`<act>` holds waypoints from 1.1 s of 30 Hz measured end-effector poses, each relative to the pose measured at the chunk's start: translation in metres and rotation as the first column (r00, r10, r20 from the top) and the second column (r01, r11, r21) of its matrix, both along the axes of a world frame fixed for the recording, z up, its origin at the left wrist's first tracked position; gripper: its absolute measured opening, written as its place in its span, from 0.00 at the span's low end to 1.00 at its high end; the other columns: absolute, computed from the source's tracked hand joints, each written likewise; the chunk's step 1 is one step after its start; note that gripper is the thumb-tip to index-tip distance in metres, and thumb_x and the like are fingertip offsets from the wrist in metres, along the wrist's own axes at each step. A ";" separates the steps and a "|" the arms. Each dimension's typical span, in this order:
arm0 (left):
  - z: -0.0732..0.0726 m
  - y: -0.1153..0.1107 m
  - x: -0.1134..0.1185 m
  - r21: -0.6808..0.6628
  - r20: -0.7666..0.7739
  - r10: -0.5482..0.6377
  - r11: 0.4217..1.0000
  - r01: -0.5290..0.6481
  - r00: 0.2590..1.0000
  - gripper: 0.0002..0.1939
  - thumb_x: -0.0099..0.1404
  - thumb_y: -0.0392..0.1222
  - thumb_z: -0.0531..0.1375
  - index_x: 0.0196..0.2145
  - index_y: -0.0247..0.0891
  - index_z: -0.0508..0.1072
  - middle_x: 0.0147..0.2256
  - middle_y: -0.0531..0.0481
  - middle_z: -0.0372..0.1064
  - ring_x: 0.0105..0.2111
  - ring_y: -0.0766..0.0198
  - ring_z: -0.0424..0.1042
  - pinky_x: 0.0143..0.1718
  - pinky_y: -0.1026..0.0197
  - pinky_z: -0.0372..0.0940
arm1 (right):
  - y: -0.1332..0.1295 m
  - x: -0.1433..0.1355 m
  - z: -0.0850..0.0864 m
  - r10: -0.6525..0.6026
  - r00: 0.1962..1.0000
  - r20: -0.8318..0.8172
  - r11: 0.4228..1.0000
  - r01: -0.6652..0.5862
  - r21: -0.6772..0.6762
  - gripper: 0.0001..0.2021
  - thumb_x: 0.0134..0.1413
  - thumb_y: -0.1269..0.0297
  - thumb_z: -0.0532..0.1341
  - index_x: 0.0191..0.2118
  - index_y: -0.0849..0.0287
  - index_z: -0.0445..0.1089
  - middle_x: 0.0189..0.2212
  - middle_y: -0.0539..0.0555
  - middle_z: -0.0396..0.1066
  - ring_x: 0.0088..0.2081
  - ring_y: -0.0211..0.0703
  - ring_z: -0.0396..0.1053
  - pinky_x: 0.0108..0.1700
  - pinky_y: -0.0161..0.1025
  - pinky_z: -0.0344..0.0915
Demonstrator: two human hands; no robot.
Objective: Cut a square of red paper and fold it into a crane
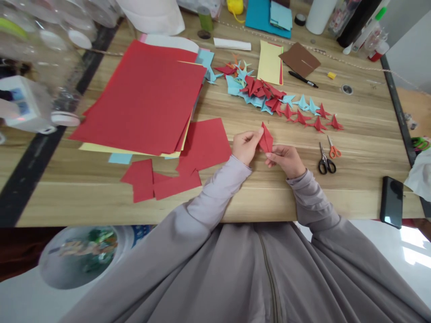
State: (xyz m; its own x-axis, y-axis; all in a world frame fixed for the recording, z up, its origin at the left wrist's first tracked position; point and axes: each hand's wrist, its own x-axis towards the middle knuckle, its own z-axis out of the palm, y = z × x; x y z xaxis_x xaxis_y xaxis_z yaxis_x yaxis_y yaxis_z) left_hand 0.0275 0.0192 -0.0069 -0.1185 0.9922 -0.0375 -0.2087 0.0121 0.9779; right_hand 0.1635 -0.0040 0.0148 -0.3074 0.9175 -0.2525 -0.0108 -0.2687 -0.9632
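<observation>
A small piece of folded red paper (266, 138), diamond-shaped with a crease down its middle, is held up between my two hands above the table. My left hand (246, 146) pinches its left edge between thumb and fingers. At its lower right corner, the fingers of my right hand (285, 160) close on it. Just beyond lie many folded red paper cranes (259, 88) and blue paper cranes (303, 103), some in a heap and some in rows to the right. Cut red paper pieces (210, 143) rest left of my hands.
A stack of large red sheets (144, 98) covers the left side. Black-handled scissors (326, 163) and small orange scissors (334, 150) lie to the right, a phone (392, 202) near the right edge. Farther back are yellow paper (269, 63), brown paper (299, 60) and a black pen (303, 79).
</observation>
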 end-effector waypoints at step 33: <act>0.004 -0.003 0.000 -0.029 0.075 -0.148 0.988 0.150 0.986 0.12 0.44 0.46 0.68 0.25 0.36 0.77 0.21 0.52 0.69 0.19 0.72 0.62 0.21 0.66 0.58 | 0.003 0.005 -0.006 -0.056 0.995 0.080 0.981 0.040 0.191 0.19 0.36 0.48 0.67 0.26 0.62 0.71 0.17 0.49 0.71 0.19 0.34 0.67 0.25 0.35 0.67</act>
State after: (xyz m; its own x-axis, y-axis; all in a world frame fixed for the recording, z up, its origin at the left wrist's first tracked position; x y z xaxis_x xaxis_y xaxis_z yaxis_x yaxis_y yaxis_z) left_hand 0.0275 0.0164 -0.0030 0.0351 0.9966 -0.0751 -0.2727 0.0818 0.9586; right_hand 0.1687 -0.0011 0.0090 -0.2466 0.9643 -0.0964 0.0647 -0.0829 -0.9945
